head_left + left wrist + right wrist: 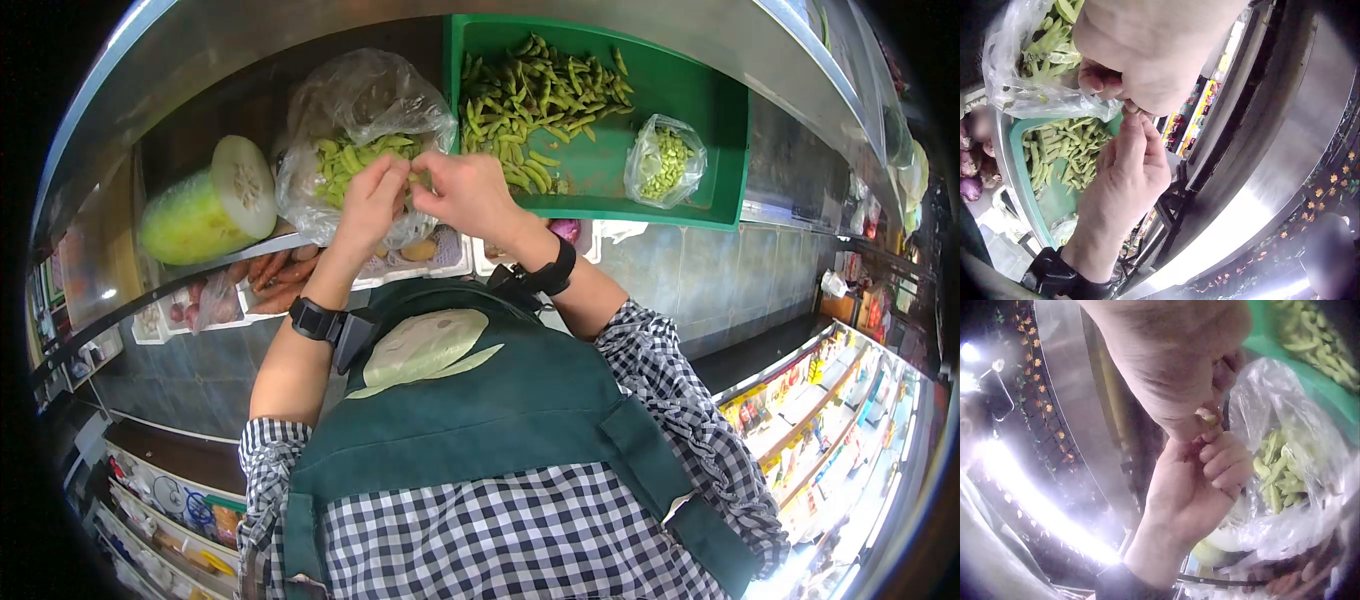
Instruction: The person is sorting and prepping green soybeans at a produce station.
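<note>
My left hand point(372, 203) and right hand point(470, 192) meet fingertip to fingertip above a clear plastic bag point(300, 190). Between them they pinch an edamame pod point(1208, 417); just a pale green bit of it shows, and the fingers hide the rest. Loose green pods point(350, 162) fill the open bag beneath. To the right, a green tray point(600, 195) holds a heap of edamame pods point(540, 85) and a small bag of shelled beans point(665, 165).
A cut winter melon point(190, 220) lies left of the bag. Below the shelf edge are white crates with sweet potatoes point(280, 275) and onions point(566, 230). A metal rim point(700, 30) curves along the far side. Lit shelves point(830, 410) stand at the lower right.
</note>
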`<state>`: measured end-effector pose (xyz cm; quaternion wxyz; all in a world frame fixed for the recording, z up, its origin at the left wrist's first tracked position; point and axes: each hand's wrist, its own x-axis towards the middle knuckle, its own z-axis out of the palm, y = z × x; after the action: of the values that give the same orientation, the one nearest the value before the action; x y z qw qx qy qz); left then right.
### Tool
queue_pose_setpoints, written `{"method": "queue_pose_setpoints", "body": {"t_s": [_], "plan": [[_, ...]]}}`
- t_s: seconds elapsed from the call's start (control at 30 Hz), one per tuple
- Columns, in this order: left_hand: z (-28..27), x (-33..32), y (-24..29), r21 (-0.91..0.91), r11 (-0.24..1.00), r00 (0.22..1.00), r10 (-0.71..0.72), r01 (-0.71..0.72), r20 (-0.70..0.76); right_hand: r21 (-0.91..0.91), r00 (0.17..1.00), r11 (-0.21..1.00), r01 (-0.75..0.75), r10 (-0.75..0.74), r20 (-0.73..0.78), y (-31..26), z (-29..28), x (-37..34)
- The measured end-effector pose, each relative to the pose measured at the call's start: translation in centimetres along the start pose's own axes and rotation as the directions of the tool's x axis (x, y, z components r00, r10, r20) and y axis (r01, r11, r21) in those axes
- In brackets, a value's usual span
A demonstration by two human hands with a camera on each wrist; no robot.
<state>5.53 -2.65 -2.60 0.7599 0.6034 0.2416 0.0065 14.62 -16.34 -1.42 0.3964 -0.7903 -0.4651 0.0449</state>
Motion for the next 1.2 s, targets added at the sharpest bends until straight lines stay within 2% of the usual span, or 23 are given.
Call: {"method": "queue_pose_setpoints", "body": {"t_s": [0.03, 0.1, 0.2, 0.33, 0.4, 0.5, 0.63, 0.7, 0.83, 0.93, 1.0, 1.03, 1.07, 1.1, 1.13, 1.2], "plan": [[-0.2, -0.1, 0.1, 0.001, 1.000, 1.000, 0.002, -0.002, -0.002, 0.001, 1.000, 1.000, 0.003, -0.003, 0.000, -0.2, 0.1, 0.0], [-0.8, -0.7, 0.6, -0.156, 0.987, 0.999, -0.045, 0.044, -0.007, -0.075, 0.997, 0.995, 0.070, -0.071, -0.011, -0.9, 0.5, 0.0], [-0.5, -1.2, 1.0, -0.214, 0.976, 0.999, -0.036, 0.034, -0.002, -0.117, 0.994, 0.988, 0.105, -0.105, 0.010, -0.9, 1.1, -0.1], [-1.5, -1.9, 1.2, -0.156, 0.987, 0.997, -0.033, 0.043, 0.067, -0.138, 0.988, 0.979, 0.153, -0.152, 0.018, -1.0, 1.1, 0.2], [-1.5, -2.1, 1.2, -0.134, 0.991, 0.997, 0.019, -0.008, 0.079, -0.231, 0.977, 0.949, 0.213, -0.202, 0.073, -1.3, 0.8, 0.4], [-2.2, -2.4, 1.1, -0.105, 0.993, 0.990, 0.057, -0.044, 0.129, -0.194, 0.960, 0.941, 0.277, -0.279, 0.015, -1.4, 0.7, 0.9], [-2.1, -2.7, 1.6, -0.163, 0.985, 0.990, 0.071, -0.050, 0.124, -0.193, 0.957, 0.938, 0.288, -0.287, 0.032, -1.8, 0.4, 1.2], [-1.9, -2.9, 1.9, -0.173, 0.984, 0.993, 0.066, -0.048, 0.099, -0.163, 0.940, 0.927, 0.337, -0.340, 0.011, -1.7, 0.5, 1.2], [-1.4, -2.8, 2.5, -0.152, 0.988, 0.999, 0.035, -0.033, 0.011, -0.178, 0.938, 0.922, 0.345, -0.345, 0.030, -1.9, 1.0, 1.3], [-0.9, -2.9, 2.9, -0.250, 0.968, 0.997, -0.039, 0.022, -0.064, -0.206, 0.944, 0.922, 0.327, -0.330, 0.019, -1.8, 2.2, 0.9], [-0.8, -2.8, 2.6, -0.366, 0.930, 0.992, -0.056, 0.011, -0.111, -0.049, 0.969, 0.973, 0.227, -0.231, -0.085, -1.6, 3.5, 0.7], [-0.8, -2.7, 2.3, -0.366, 0.931, 0.992, -0.057, 0.012, -0.111, -0.049, 0.970, 0.973, 0.226, -0.229, -0.085, -1.9, 4.2, 0.5], [-0.9, -2.5, 1.8, -0.420, 0.907, 0.992, -0.043, -0.012, -0.121, 0.280, 0.997, 0.960, 0.013, 0.008, -0.074, -2.1, 4.9, 0.4], [-0.9, -2.5, 1.7, -0.472, 0.881, 0.991, -0.029, -0.037, -0.132, 0.570, 0.973, 0.798, -0.197, 0.230, 0.014, -2.5, 5.1, 0.4], [-1.0, -2.5, 1.6, -0.472, 0.881, 0.991, -0.030, -0.037, -0.133, 0.571, 0.973, 0.797, -0.197, 0.230, 0.014, -2.6, 4.9, 0.4], [-1.2, -2.6, 1.7, -0.382, 0.924, 0.978, -0.100, 0.023, -0.183, 0.632, 0.941, 0.701, -0.332, 0.292, 0.170, -2.6, 4.1, 0.4]]}}
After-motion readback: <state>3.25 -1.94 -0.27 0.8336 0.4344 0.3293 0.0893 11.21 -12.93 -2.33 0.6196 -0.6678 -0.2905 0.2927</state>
